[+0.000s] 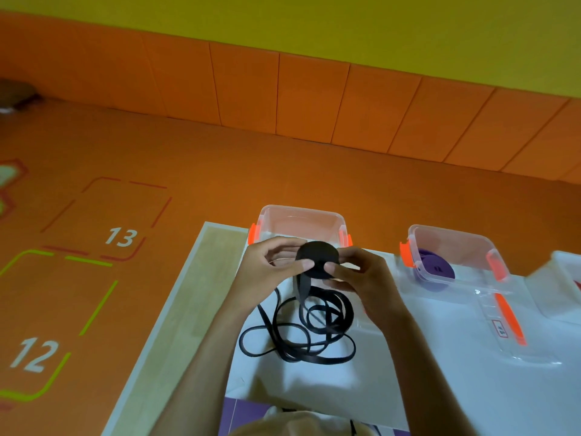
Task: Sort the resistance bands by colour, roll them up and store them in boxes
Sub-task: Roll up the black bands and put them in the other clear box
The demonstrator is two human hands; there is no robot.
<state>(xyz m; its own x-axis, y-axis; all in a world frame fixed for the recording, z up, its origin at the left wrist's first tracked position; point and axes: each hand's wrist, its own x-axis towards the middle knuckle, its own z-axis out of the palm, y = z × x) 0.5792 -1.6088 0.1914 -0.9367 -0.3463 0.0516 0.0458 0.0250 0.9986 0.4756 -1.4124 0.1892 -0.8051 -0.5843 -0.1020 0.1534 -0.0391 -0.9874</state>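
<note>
Black resistance band (317, 259), half rolled, sits pinched between my left hand (270, 272) and right hand (361, 278) above the table (456, 388).
Loose tail (301, 328) lies tangled below; I judge a snag could slacken the coil before the box (300, 215).

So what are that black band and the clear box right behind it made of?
The black band looks like matte rubber or elastic, I can't tell which: flat, dull, flopping in loose loops. The box looks like glossy clear plastic: see-through walls with light glints, plus opaque orange clips.
</note>
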